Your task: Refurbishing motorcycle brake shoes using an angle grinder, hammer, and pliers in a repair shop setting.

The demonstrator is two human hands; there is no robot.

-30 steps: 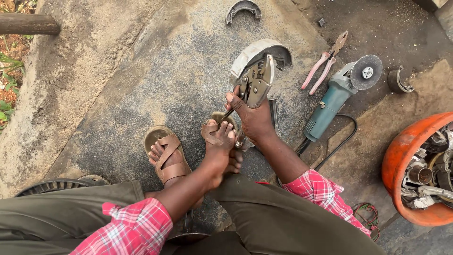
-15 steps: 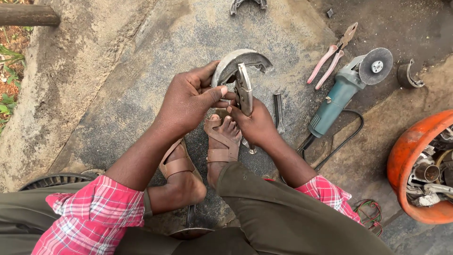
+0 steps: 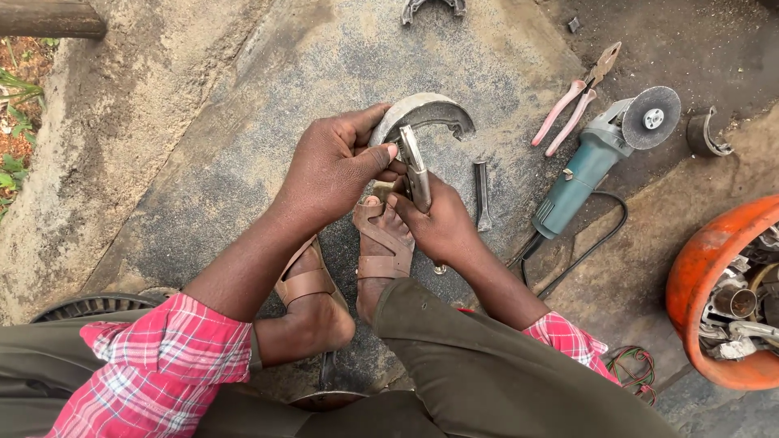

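Two bare hands meet just beyond the person's two sandalled feet (image 3: 381, 243), which rest on the concrete floor (image 3: 203, 178). Nearest the body, the right hand (image 3: 442, 231) is closed around locking pliers (image 3: 415, 174), its grip tight on the handles, the tool standing roughly upright. The left hand (image 3: 329, 170) comes over from the other side, fingers curled on the near edge of a curved brake shoe (image 3: 422, 113) and thumb pressing toward the pliers' head. The shoe sits on the floor just past the toes, its arc turned away from the person.

As a judgement, the work is mid-way: the pliers appear set against the shoe's end, but whether they have clamped anything is hidden behind the fingers, and the shoe looks whole, with its lining in place.

Just right of the hands lies one short metal chisel (image 3: 481, 195). Farther right lie one blue-green angle grinder (image 3: 596, 158) with its cable, one pair of pink-handled pliers (image 3: 572, 97), and one orange basin (image 3: 714, 276) of metal parts. At the far top edge lies a second brake shoe (image 3: 434, 8).
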